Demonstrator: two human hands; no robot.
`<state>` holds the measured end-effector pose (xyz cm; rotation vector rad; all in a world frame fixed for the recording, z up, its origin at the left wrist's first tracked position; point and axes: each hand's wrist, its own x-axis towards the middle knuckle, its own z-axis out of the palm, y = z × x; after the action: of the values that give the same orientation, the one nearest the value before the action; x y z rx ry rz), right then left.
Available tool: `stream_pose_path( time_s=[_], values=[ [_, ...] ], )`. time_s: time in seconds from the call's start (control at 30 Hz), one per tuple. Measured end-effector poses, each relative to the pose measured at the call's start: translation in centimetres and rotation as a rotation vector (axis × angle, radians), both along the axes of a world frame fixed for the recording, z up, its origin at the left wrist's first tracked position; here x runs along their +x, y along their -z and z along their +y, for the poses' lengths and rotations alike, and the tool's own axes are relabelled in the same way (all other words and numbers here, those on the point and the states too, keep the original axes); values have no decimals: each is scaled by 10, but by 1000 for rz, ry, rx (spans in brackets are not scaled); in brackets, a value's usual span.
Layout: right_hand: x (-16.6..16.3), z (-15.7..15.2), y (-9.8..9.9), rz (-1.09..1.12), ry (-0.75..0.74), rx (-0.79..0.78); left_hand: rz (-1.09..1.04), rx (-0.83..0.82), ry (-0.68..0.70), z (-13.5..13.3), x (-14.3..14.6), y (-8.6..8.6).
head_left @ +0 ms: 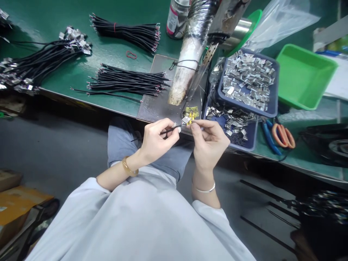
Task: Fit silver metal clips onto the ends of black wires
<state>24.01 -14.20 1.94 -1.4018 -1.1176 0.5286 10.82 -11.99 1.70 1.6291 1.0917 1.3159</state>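
My left hand (160,139) pinches a short black cable (170,129) just behind its front end. At that end sits a small silver metal connector (186,120), close against a yellow fixture (192,114) at the table's front edge. My right hand (208,139) is closed in a pinch right beside the connector; what lies between its fingertips is too small to tell. Above the hands, a soldering iron (208,58) points down next to a wrapped, stained tube (183,72). Loose black cables (127,81) with bare ends lie to the left.
Two stacked blue trays (275,92) of metal connectors stand on the right, near a green bin (299,78) and orange-handled pliers (282,136). Further left are a banded cable bundle (125,30) and cables fitted with connectors (46,59). A can (177,18) and solder spool (241,30) stand behind.
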Motion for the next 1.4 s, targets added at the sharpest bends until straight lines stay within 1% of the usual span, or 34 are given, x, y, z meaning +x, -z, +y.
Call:
stream_pose_path(
  time_s=[0.1,0.37,0.6,0.77,0.93,1.2,1.4],
  values=[
    [-2,0,1,-4,6,18,9,-19,12,0,1,1],
    [-2,0,2,-30,6,23,-10,-4,17,0,1,1],
    [-3,-3,3,-91,-12,-39,-9,-26,23,0,2,2],
    [-3,-3,2,-72,-12,0,-11,-8,20,-1,1,2],
    [-3,-3,1,-70,-35,-6,-22,14,19,-1,1,2],
    [-4,-4,2,-85,-21,-1,-12,-9,25,-2,1,3],
    [-4,-4,3,-95,-44,31,-2,31,15,-2,1,3]
  ],
)
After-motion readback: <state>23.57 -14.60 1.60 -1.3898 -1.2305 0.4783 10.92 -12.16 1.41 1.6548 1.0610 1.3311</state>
